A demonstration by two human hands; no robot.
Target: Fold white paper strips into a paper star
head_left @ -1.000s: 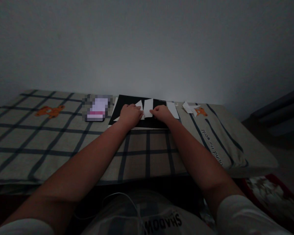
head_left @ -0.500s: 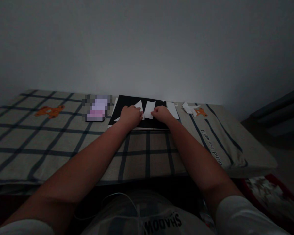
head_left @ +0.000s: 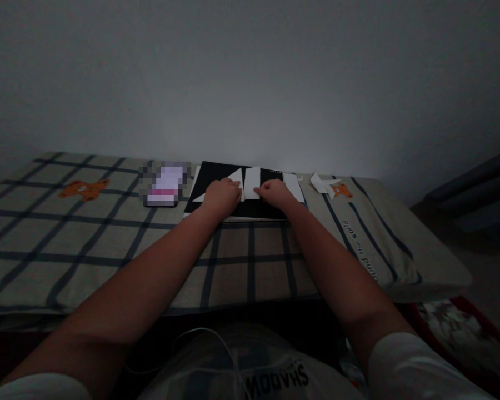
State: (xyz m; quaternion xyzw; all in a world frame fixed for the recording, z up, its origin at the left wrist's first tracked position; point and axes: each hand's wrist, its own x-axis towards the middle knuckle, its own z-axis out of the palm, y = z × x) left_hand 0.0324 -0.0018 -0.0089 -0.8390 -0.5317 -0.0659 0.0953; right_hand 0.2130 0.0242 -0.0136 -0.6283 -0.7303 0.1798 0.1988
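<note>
A white triangular paper [head_left: 235,175] lies on a black notebook cover [head_left: 208,169]. Over this triangle rests my left hand [head_left: 224,197], fingers curled and pressing it down, hiding its middle. Just to the right is a white rectangular piece of paper [head_left: 252,180], its left edge close against the triangle. My right hand [head_left: 275,193] pinches the lower right edge of the rectangle between thumb and fingers. Another flat white paper [head_left: 294,188] sits at the right side of the cover, partly behind my right hand.
A folded white paper piece [head_left: 323,185] lies on the plaid cloth [head_left: 250,241] to the right. A phone [head_left: 165,186], its screen blurred, is to the left. The wall [head_left: 250,83] rises right behind the table. A red container [head_left: 466,328] of crumpled material stands low at right.
The rectangular paper has shifted slightly away from me and to the left, against the triangle, and looks flatter. My left hand has moved very slightly; the right stays on the rectangle's edge.
</note>
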